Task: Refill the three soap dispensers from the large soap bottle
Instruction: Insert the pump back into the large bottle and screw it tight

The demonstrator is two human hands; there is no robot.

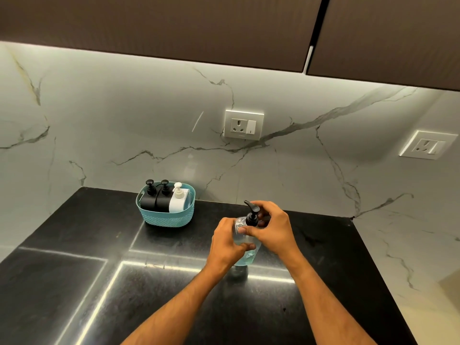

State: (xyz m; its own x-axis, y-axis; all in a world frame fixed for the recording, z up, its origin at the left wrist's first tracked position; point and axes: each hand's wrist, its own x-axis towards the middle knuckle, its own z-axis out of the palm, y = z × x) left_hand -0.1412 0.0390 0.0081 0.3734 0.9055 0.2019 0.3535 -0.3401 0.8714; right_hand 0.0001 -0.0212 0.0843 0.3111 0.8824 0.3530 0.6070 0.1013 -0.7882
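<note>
No text, label or number can be read on anything in view.

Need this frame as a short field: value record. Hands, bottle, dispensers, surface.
surface: black counter, marble wall behind
large soap bottle: clear bottle with blue liquid, upright on the counter, black pump still on
left hand: left hand grips the bottle body
right hand: right hand holds the bottle's neck at the pump collar
dispensers: two black dispensers and one white dispenser, side by side in a teal basket, pumps on
basket position: back of the counter, left of the hands, untouched
task state: no pouring yet
</note>
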